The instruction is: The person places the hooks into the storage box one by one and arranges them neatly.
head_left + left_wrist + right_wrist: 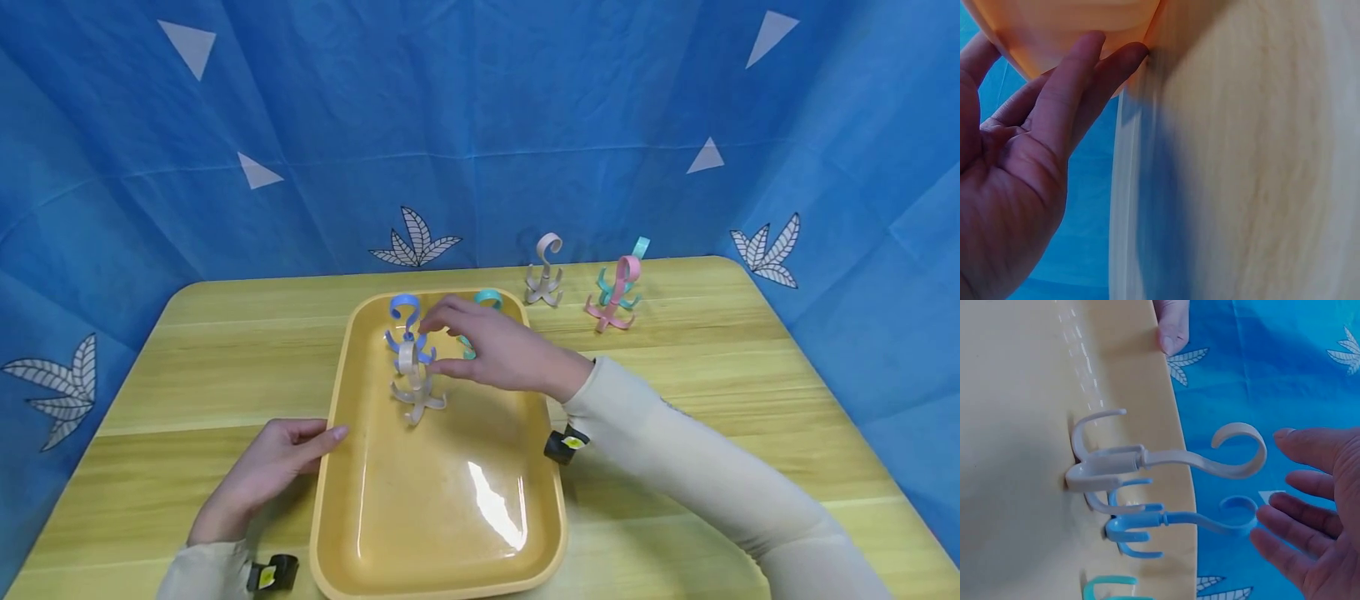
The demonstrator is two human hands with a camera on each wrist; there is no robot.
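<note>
A yellow tray (420,500) lies on the wooden table. At its left rim my left hand (273,462) pinches the edge, thumb over the top, fingers against the outer wall (1079,28). Inside the tray's far part stand a white rotating hanger hook (418,402), a blue one (406,301) behind it and a teal one (488,296), partly hidden by my right hand (502,346). That hand is beside the white hook (1204,462), fingers loosely bent and apart. In the right wrist view its fingertips are near the curled tops of the white and blue hooks, with nothing held.
Past the tray's far right corner, a greyish-white hook (545,285) stands on the table (712,350). Farther right, a pink hook (611,310) overlaps another teal hook (641,247). A blue patterned cloth (472,100) hangs behind the table.
</note>
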